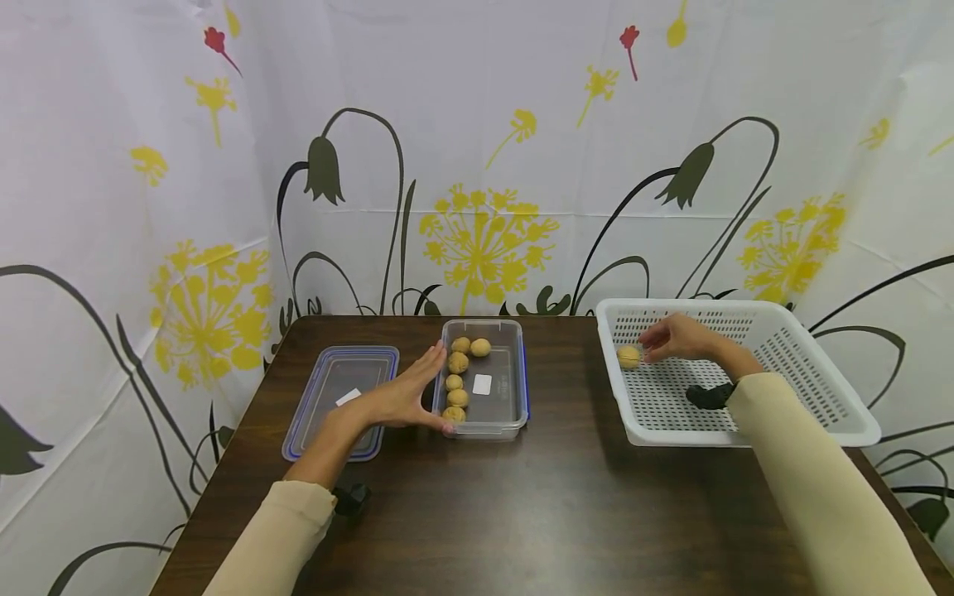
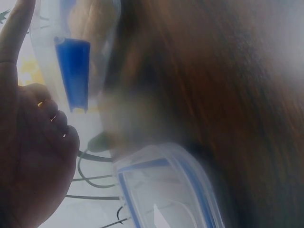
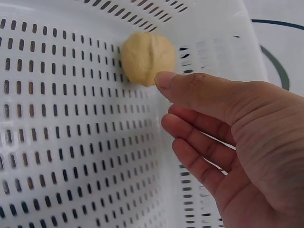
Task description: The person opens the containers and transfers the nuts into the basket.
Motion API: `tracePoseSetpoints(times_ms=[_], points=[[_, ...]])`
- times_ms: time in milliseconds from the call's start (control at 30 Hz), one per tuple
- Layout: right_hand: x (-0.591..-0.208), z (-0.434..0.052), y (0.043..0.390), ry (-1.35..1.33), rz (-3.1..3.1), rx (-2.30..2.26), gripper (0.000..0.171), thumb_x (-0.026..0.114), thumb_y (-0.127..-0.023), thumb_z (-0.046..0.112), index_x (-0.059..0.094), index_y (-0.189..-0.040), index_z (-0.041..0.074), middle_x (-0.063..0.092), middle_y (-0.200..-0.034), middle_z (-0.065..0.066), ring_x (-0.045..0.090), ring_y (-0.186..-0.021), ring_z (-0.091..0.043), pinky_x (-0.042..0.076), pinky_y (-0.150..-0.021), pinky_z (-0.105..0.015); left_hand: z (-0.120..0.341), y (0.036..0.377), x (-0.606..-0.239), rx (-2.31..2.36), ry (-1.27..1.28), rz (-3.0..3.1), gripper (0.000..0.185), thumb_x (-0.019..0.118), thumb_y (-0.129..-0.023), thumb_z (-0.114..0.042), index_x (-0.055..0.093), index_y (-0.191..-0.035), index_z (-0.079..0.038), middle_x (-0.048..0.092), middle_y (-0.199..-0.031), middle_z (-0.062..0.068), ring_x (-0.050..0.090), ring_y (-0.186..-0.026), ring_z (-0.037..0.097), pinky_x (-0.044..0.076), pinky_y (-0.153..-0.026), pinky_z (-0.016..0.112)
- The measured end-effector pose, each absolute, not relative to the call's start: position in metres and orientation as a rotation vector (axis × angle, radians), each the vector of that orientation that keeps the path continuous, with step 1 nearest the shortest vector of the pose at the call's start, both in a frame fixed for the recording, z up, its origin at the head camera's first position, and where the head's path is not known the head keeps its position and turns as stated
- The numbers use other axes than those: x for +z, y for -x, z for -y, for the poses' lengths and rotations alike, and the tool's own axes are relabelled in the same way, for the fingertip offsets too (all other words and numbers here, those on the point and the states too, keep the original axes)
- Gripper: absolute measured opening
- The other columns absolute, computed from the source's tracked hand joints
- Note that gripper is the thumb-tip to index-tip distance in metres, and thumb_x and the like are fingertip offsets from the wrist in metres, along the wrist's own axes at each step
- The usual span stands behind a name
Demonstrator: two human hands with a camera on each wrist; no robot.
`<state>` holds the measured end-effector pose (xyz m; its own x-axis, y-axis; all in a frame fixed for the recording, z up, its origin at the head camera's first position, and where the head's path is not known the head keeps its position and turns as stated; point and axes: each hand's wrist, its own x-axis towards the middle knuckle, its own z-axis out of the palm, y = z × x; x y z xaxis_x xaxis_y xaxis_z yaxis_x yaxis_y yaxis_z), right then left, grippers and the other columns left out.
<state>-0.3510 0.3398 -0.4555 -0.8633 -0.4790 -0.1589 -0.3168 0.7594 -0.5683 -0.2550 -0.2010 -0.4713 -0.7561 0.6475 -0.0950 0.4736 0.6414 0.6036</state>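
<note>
My left hand (image 1: 402, 399) holds its fingers spread along the left side of a clear plastic food container (image 1: 507, 389), with the thumb at the near left corner. Inside the container, several walnuts (image 1: 458, 362) line up mostly along the left wall. My right hand (image 1: 681, 338) reaches into a white perforated plastic basket (image 1: 801, 364). A single walnut (image 3: 147, 58) lies there against the basket's left end. In the right wrist view the thumb tip overlaps its edge; whether they touch I cannot tell. The other fingers are loosely bent around nothing visible.
Left of the container lies its clear lid (image 1: 339, 381) with a blue seal, flat on the dark wooden table (image 1: 477, 513). A white label (image 1: 482, 384) shows on the container's bottom. Behind the table hangs a flower-patterned curtain (image 1: 462, 108).
</note>
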Motion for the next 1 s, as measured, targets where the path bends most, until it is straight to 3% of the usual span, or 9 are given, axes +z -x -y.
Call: tracePoseSetpoints(times_ms=[333, 633, 867, 1000], points=[[-0.423, -0.337, 0.339, 0.649, -2.706, -0.819, 0.043, 0.086, -0.089, 0.013, 0.073, -0.122, -0.011, 0.077, -0.112, -0.023, 0.075, -0.097, -0.026, 0.060, -0.082, -0.027, 0.201, 0.256, -0.470, 0.803, -0.901, -2.569, 0.133, 0.090, -0.083, -0.046, 0.000, -0.166, 0.007, -0.012, -0.175, 0.024, -0.005, -0.162, 0.044, 0.011, -0.128, 0.065], [-0.395, -0.324, 0.333, 0.733, -2.725, -0.862, 0.040, 0.084, -0.091, 0.009, 0.073, -0.125, -0.008, 0.076, -0.118, -0.023, 0.075, -0.101, -0.026, 0.059, -0.080, -0.022, 0.201, 0.256, -0.471, 0.814, -0.912, -2.564, 0.134, 0.090, -0.083, -0.046, 0.001, -0.165, 0.009, -0.011, -0.175, 0.026, -0.005, -0.162, 0.046, 0.011, -0.128, 0.067], [-0.371, -0.301, 0.329, 0.800, -2.710, -0.874, 0.039, 0.084, -0.092, 0.011, 0.074, -0.126, -0.003, 0.076, -0.121, -0.019, 0.075, -0.103, -0.027, 0.059, -0.082, -0.023, 0.200, 0.255, -0.470, 0.814, -0.908, -2.564, 0.133, 0.090, -0.083, -0.046, 0.001, -0.166, 0.008, -0.011, -0.175, 0.025, -0.004, -0.162, 0.045, 0.012, -0.128, 0.067], [-0.366, -0.290, 0.329, 0.860, -2.696, -0.860, 0.040, 0.085, -0.091, 0.013, 0.074, -0.127, -0.002, 0.077, -0.121, -0.016, 0.075, -0.105, -0.027, 0.061, -0.091, -0.035, 0.200, 0.256, -0.472, 0.810, -0.916, -2.561, 0.133, 0.090, -0.083, -0.047, 0.001, -0.166, 0.008, -0.011, -0.175, 0.025, -0.004, -0.162, 0.046, 0.012, -0.128, 0.067]])
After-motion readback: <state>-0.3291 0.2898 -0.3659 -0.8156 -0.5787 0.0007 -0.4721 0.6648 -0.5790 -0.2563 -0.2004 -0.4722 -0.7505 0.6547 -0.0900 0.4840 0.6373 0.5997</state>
